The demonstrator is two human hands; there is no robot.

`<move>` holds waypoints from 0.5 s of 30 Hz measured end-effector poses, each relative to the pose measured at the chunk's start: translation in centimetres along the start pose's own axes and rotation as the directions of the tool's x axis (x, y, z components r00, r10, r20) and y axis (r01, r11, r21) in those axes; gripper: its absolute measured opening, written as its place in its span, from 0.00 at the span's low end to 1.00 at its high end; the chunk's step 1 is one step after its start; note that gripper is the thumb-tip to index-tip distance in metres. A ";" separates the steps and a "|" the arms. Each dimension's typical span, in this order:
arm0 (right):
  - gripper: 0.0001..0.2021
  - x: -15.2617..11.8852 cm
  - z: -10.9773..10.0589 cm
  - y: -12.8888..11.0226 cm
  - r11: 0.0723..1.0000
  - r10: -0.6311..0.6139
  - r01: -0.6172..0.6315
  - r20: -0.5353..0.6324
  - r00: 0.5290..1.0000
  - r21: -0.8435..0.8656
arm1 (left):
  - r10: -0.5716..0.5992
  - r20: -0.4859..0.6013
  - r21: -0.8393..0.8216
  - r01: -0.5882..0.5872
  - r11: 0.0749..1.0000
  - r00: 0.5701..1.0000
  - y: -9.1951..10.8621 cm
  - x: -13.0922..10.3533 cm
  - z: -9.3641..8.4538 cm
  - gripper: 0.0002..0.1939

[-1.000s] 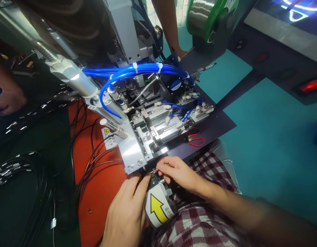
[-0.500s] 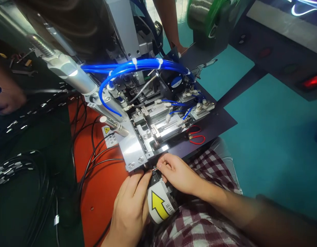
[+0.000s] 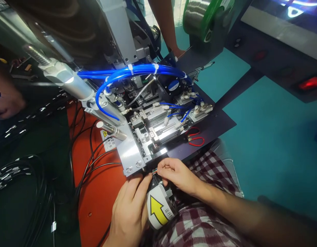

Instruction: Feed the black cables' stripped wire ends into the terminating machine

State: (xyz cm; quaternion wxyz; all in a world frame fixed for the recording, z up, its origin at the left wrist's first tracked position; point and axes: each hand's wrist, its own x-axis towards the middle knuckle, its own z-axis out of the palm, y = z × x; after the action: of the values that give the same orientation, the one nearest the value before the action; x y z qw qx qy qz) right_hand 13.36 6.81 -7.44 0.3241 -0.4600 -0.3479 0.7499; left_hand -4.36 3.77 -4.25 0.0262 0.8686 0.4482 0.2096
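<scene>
In the head view my left hand (image 3: 130,202) lies along the left side of a white round housing (image 3: 160,209) with a yellow arrow label. Its fingers are bent together, tips meeting at a tiny part (image 3: 154,171) with a reddish speck. From the other side my right hand (image 3: 175,172) pinches at that same spot, thumb and forefinger pressed together. What exactly the fingertips hold is too small to name. Just beyond them stands a metal machine fixture (image 3: 153,133) with slides and small blue air hoses.
Red-handled scissors or pliers (image 3: 197,137) lie on the dark plate to the right. Thick blue tubes (image 3: 145,69) arch over the fixture. Black cables (image 3: 89,161) cross the orange panel (image 3: 96,206). A wire spool (image 3: 199,20) sits at the back. Other people's arms (image 3: 166,27) show behind and left.
The view has shifted slightly, so the machine appears a little lower and further left. Both hands stay at the same small part, with little visible movement.
</scene>
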 end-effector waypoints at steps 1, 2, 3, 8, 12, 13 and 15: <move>0.09 0.0 0.1 0.1 1.000 -0.001 0.001 -0.011 1.000 0.004 | 0.007 0.002 0.001 -0.007 1.000 1.000 0.0 0.0 0.0 0.15; 0.08 0.0 0.2 0.2 1.000 -0.012 0.012 -0.026 1.000 0.001 | 0.013 0.008 0.005 -0.013 1.000 1.000 0.0 0.1 0.0 0.15; 0.08 0.1 0.3 0.3 0.999 -0.033 0.033 -0.042 0.999 -0.013 | 0.016 0.015 0.013 -0.016 1.000 1.000 0.0 0.1 0.0 0.15; 0.09 0.2 -0.1 0.5 0.999 -0.029 0.028 -0.020 0.999 -0.018 | -0.006 0.055 0.091 0.001 0.996 0.998 0.4 0.0 0.2 0.16; 0.14 0.3 -0.5 0.5 0.993 0.059 -0.063 0.045 0.997 0.095 | -0.017 0.044 0.096 0.012 0.995 0.999 0.5 -0.1 0.4 0.17; 0.14 0.3 -0.5 0.5 0.995 0.044 -0.046 0.025 0.999 0.091 | -0.017 0.043 0.094 0.013 0.996 0.999 0.5 -0.1 0.4 0.17; 0.12 0.2 -0.3 0.4 0.998 0.010 -0.009 -0.006 1.000 0.061 | -0.012 0.042 0.094 0.008 0.995 0.999 0.4 -0.2 0.4 0.17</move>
State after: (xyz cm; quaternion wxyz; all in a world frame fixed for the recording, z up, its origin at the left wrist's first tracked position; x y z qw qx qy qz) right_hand 13.49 6.86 -7.95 0.3353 -0.4538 -0.3217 0.7603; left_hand -3.96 3.41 -4.60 -0.0043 0.8708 0.4614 0.1697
